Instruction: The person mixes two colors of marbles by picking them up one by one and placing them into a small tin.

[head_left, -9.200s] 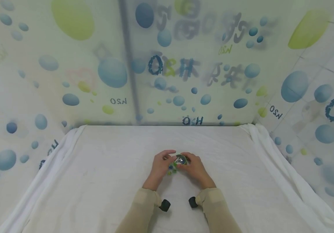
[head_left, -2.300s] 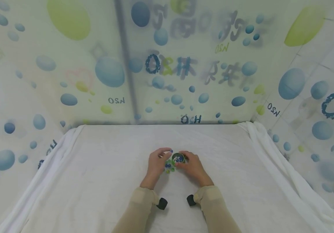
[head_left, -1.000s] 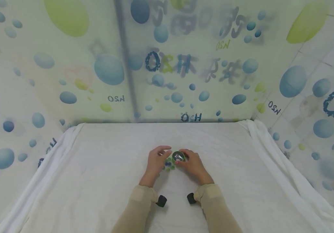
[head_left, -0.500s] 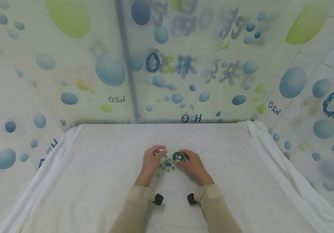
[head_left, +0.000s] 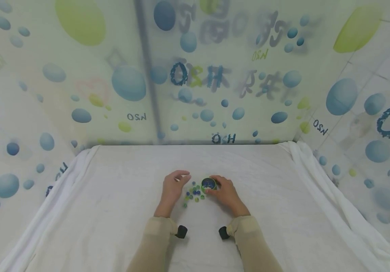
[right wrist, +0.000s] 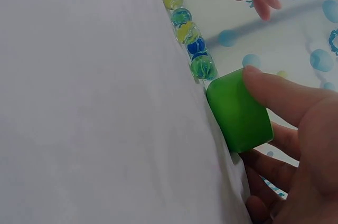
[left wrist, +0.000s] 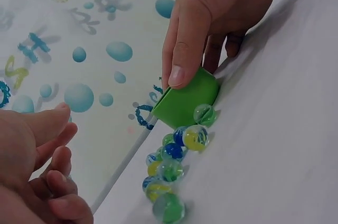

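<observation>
A small green cup (head_left: 208,184) with a shiny metal inside stands on the white cloth; dark blue shows within it, but its contents are too small to make out. My right hand (head_left: 226,192) grips its side, thumb on the near rim and fingers round the far side. Several glass marbles (left wrist: 196,137), green, blue and yellow, lie loose on the cloth to the left of the cup. My left hand (head_left: 173,187) hovers left of the marbles. Its thumb reaches out and its fingers are loosely bent, apart from the thumb, with nothing seen between them.
White cloth (head_left: 123,196) covers the table, bunched in folds (head_left: 303,162) along the right side. Behind and at both sides hangs a curtain (head_left: 188,94) printed with blue and green drops. A dark wrist camera (head_left: 181,232) sits at the left sleeve.
My left hand, which pinched a blue marble by the cup earlier, has moved left and no longer holds it. More loose marbles are uncovered. My right hand keeps its grip on the cup.
</observation>
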`<act>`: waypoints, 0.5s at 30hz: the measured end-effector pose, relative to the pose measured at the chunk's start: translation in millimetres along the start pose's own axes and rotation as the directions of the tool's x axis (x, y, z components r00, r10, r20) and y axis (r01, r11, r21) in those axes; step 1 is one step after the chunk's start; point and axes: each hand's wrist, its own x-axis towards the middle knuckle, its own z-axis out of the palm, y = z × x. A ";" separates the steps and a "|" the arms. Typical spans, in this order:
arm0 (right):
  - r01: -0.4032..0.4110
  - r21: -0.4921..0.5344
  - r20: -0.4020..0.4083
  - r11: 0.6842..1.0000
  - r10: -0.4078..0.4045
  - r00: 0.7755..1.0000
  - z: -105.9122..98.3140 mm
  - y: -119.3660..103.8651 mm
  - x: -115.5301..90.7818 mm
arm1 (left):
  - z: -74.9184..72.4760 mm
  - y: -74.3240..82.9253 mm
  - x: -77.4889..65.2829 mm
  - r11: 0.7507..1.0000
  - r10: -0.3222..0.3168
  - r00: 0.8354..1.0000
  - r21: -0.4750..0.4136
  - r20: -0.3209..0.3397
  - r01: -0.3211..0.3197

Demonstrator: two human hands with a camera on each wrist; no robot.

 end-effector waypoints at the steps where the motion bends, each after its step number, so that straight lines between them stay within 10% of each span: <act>1: 0.001 0.000 0.000 1.000 -0.001 1.000 0.1 0.0 -0.1 | -0.3 -0.8 -0.3 1.000 0.007 1.000 0.005 0.004 -0.007; 15: -0.016 0.007 -0.006 1.000 0.016 1.000 2.3 1.6 0.7 | -11.4 -10.0 -1.3 0.991 -0.095 0.983 0.112 0.156 0.078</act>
